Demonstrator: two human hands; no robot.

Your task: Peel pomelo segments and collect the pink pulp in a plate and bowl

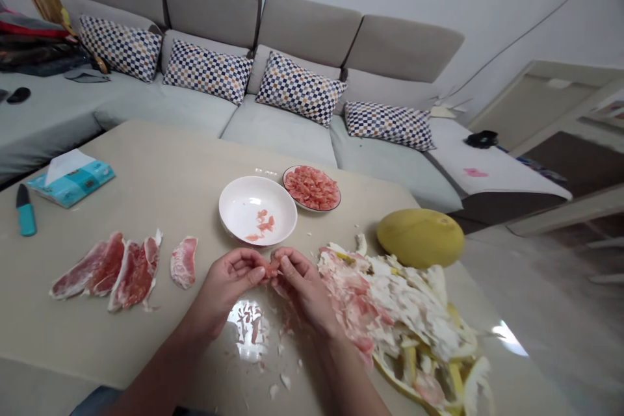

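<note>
From here I see my left hand [225, 291] and right hand [303, 289] pinching a small piece of pink pomelo pulp [270, 268] fingertip to fingertip, below the round white ceramic bowl [238, 214]; a light pinch suits it.

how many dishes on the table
2. A white bowl holding a few pomelo bits, and just right of it a plate heaped with pink pomelo flesh. None looks hidden.
</note>
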